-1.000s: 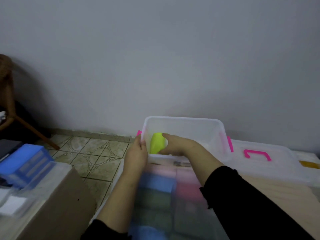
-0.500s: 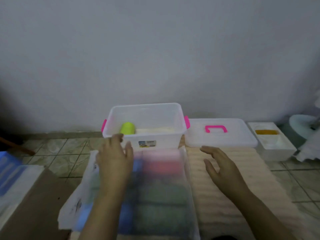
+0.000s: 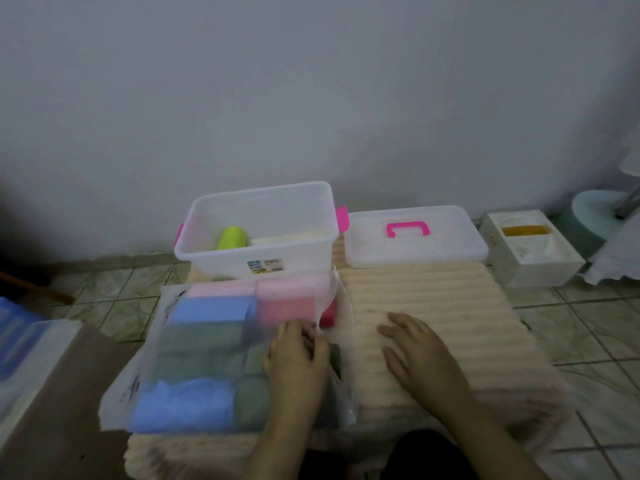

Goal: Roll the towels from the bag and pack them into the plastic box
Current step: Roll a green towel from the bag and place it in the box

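The clear plastic box (image 3: 301, 258) with pink latches stands at the back on the floor. Inside it, at the left, lies one rolled yellow-green towel (image 3: 232, 238). In front of the box lies a translucent bag (image 3: 166, 344) filled with folded pink, blue, green and red towels. My left hand (image 3: 296, 358) rests on the bag at its open right edge, its fingertips touching the plastic; motion blur hides any grip. Over the cream ribbed mat (image 3: 440, 296), my right hand (image 3: 415, 351) is spread flat and holds nothing.
The box's lid (image 3: 446, 251), with a pink handle, lies right of the box. A white container (image 3: 533, 268) with something yellow in it sits farther right. A cardboard box (image 3: 59, 393) and a blue plastic unit (image 3: 14, 334) stand at the left. The floor is tiled.
The yellow-green roll was let go in the box. Both hands drew back toward me: the left went to the bag's open edge, the right came down over the mat.
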